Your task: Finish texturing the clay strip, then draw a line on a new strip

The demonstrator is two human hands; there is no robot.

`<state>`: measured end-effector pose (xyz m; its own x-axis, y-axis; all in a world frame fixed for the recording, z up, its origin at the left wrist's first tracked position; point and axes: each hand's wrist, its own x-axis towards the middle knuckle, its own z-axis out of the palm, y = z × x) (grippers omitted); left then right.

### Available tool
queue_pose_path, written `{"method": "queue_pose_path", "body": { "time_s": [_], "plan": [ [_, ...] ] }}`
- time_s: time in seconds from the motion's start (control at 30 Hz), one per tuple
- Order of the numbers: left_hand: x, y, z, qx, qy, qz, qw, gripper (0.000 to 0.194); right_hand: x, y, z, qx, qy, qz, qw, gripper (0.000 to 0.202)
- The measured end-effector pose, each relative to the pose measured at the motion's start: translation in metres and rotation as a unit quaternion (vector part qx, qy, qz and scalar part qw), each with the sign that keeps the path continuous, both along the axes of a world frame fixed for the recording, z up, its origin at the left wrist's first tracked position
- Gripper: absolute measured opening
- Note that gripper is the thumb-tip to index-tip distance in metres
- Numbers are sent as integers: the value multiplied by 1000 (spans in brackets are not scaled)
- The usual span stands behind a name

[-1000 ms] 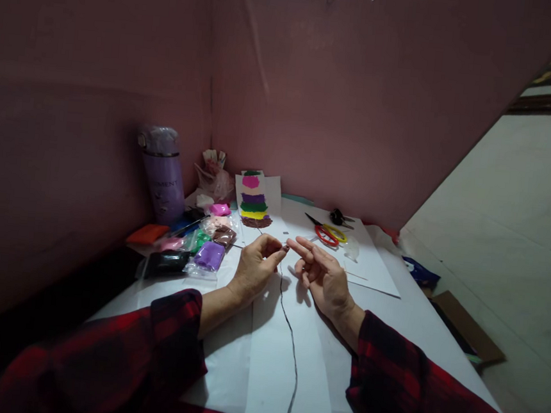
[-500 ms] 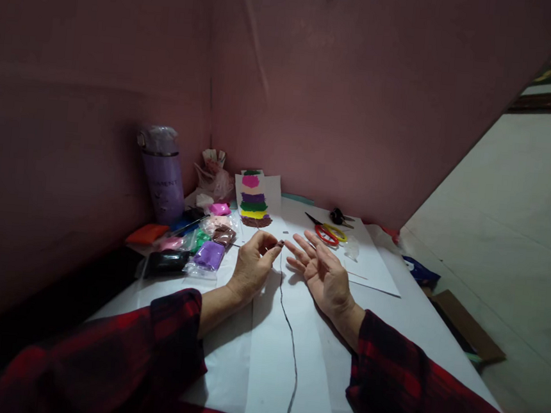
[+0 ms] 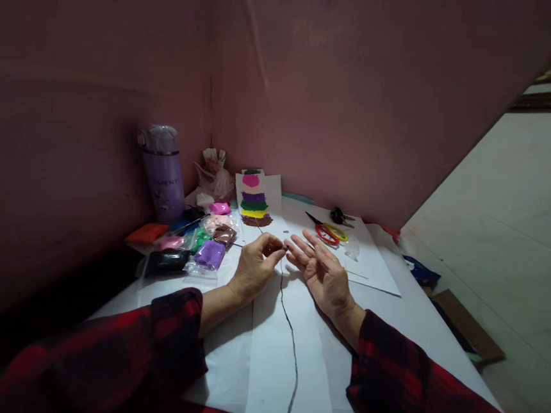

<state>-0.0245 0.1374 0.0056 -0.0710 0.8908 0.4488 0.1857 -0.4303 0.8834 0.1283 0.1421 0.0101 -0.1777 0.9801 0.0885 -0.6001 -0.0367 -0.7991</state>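
Thumb and forefinger of my left hand [image 3: 258,264] pinch a small dark lump [image 3: 285,248], too small to name for sure. My right hand [image 3: 323,274] is palm up with its fingers stretched out; its fingertips lie right beside the lump. Below both hands, a long strip of white paper [image 3: 284,374] carries a wavy dark line [image 3: 293,340] running toward me. Beyond my hands stands a card with painted colour bands [image 3: 255,198], pink, purple, green, yellow and brown.
Left of my hands lie several bags of coloured clay, among them a purple one [image 3: 210,255] and a black one [image 3: 168,263]. A purple bottle [image 3: 163,177] stands behind them. Scissors [image 3: 328,232] with red and yellow handles and dark keys [image 3: 339,216] rest on white sheets at the right.
My left fingertips have shifted slightly right and down with the dark lump, closer to my right fingertips. My right hand stays almost in place, its fingers slightly closer together.
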Motion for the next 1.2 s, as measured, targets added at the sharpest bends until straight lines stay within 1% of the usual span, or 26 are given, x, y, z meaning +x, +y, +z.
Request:
{"method": "queue_pose_path", "body": {
  "time_s": [0.07,0.13,0.23,0.33,0.4,0.5,0.63,0.77,0.87,0.93,0.97,1.0,1.03,1.07,1.13,1.17,1.2],
  "plan": [
    [0,-1,1,-7,7,-10,1000,8,0,-1,0,4,-4,2,1000,32],
    [0,-1,1,-9,-3,-8,1000,9,-1,-1,0,11,-6,0,1000,33],
    [1,0,1,8,-14,-8,1000,10,-1,-1,-1,10,-8,-4,1000,32],
    [2,-1,-1,31,7,-47,998,6,-2,-1,-1,12,-11,0,1000,32],
    [3,-2,-1,39,25,-62,997,3,-3,-1,-1,21,-15,9,1000,33],
    [3,-3,0,30,29,-53,998,3,-3,-1,-2,35,-28,15,999,35],
    [2,-5,3,33,8,-40,999,5,-2,0,-4,39,-41,1,998,32],
    [2,-5,3,24,14,-61,998,3,-2,1,-5,52,-54,10,997,36],
    [3,-4,2,25,-3,-66,997,4,-2,1,-8,73,-86,9,994,42],
    [2,-3,1,19,-32,-55,998,8,-1,1,-11,100,-146,-13,984,45],
    [2,-3,1,9,-47,-51,998,10,-1,1,-13,129,-194,-28,972,46],
    [2,-2,0,-5,-61,-47,997,12,0,0,-14,174,-253,-48,951,45],
    [1,-1,0,-18,-77,-44,996,15,0,-1,-15,231,-320,-73,916,45],
    [1,1,0,-28,-96,-40,994,18,1,-2,-16,298,-387,-102,867,46],
    [0,4,-1,-38,-138,-21,989,24,1,-4,-17,419,-501,-152,741,53],
    [-1,5,-1,-41,-156,-6,987,27,0,-5,-17,462,-543,-171,681,57],
    [-1,7,-1,-46,-169,11,984,30,0,-7,-16,490,-575,-186,628,61]
  ]
}}
